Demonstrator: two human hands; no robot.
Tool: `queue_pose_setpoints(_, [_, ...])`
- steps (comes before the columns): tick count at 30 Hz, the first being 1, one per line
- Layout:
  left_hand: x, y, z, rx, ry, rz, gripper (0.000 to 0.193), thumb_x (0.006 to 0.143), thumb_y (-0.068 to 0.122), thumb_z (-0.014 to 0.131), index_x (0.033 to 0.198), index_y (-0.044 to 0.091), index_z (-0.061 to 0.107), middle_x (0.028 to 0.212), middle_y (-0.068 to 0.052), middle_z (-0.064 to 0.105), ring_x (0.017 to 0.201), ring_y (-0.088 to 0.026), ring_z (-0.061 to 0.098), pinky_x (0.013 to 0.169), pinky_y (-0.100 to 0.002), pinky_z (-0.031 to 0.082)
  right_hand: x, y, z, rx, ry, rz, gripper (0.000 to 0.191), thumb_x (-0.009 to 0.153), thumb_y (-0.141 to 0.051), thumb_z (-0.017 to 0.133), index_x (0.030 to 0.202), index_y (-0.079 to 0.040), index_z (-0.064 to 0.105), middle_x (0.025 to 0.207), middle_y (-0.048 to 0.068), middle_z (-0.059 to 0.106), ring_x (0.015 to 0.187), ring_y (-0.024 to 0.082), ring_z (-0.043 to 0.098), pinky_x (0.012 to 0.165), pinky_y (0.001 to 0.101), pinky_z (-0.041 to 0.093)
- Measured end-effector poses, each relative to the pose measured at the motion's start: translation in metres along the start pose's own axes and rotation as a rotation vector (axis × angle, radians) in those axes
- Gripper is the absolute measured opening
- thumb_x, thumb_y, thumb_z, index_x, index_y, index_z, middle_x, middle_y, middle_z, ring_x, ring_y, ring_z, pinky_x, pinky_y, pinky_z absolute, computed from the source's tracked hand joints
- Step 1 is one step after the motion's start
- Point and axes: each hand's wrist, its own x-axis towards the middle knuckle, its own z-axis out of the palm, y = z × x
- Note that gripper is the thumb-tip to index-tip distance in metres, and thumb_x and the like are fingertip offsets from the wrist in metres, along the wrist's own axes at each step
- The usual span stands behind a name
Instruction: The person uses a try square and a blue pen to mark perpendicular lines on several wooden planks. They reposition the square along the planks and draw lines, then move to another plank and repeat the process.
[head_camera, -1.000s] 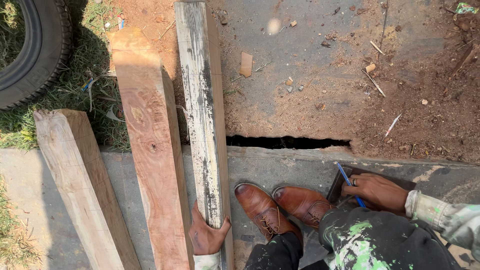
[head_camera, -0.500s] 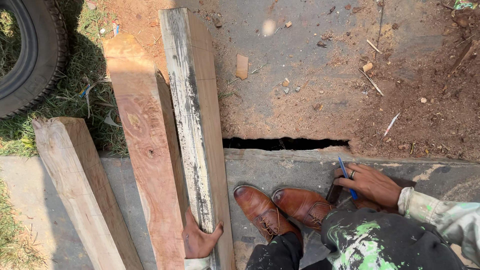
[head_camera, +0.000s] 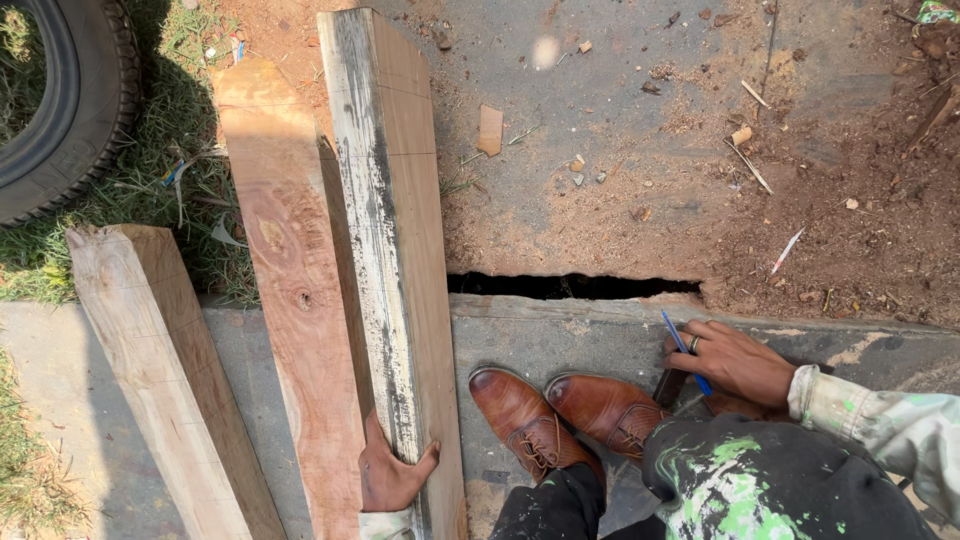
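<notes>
outdoors, the left hand (head_camera: 390, 475) gripped the near end of a long grey-stained wooden beam (head_camera: 385, 230), its fingers (head_camera: 372, 432) curled round one edge and the thumb on top. that beam lay against a reddish wooden plank (head_camera: 290, 290), with a paler timber post (head_camera: 150, 370) apart to the left. the right hand (head_camera: 735, 360) rested on the concrete slab (head_camera: 560, 340) beside brown leather shoes (head_camera: 560, 415), fingers closed loosely on a blue pen (head_camera: 685, 350).
</notes>
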Motion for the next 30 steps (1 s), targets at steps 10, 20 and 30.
queue_pose_setpoints(10, [-0.006, 0.012, 0.006, 0.021, 0.077, 0.038, 0.09, 0.059, 0.02, 0.089, 0.136, 0.0, 0.045, 0.101, -0.024, 0.075, 0.088, -0.035, 0.077, 0.08, -0.041, 0.061, -0.003, -0.001, -0.004, 0.033, -0.061, 0.041, 0.065, 0.072, -0.022, 0.079, 0.132, -0.024, 0.057, 0.118, 0.003, 0.055, 0.113, 0.026, 0.052, 0.095, 0.0439, 0.044])
queue_pose_setpoints(20, [-0.013, 0.022, 0.029, 0.0, 0.207, 0.091, 0.096, 0.061, 0.021, 0.086, 0.143, 0.0, 0.042, 0.096, -0.022, 0.076, 0.08, -0.033, 0.079, 0.073, -0.04, 0.063, -0.006, -0.001, -0.005, 0.079, -0.039, 0.022, 0.075, 0.066, -0.022, 0.085, 0.134, -0.024, 0.054, 0.133, 0.003, 0.053, 0.12, 0.027, 0.05, 0.096, 0.0449, 0.044])
queue_pose_setpoints(30, [-0.018, 0.028, 0.04, -0.033, 0.345, 0.163, 0.083, 0.065, 0.015, 0.084, 0.138, 0.001, 0.047, 0.099, -0.02, 0.076, 0.083, -0.031, 0.078, 0.074, -0.039, 0.062, -0.004, -0.001, -0.005, 0.003, -0.086, 0.052, 0.066, 0.075, -0.026, 0.081, 0.135, -0.026, 0.054, 0.117, 0.002, 0.055, 0.121, 0.025, 0.05, 0.101, 0.0437, 0.044])
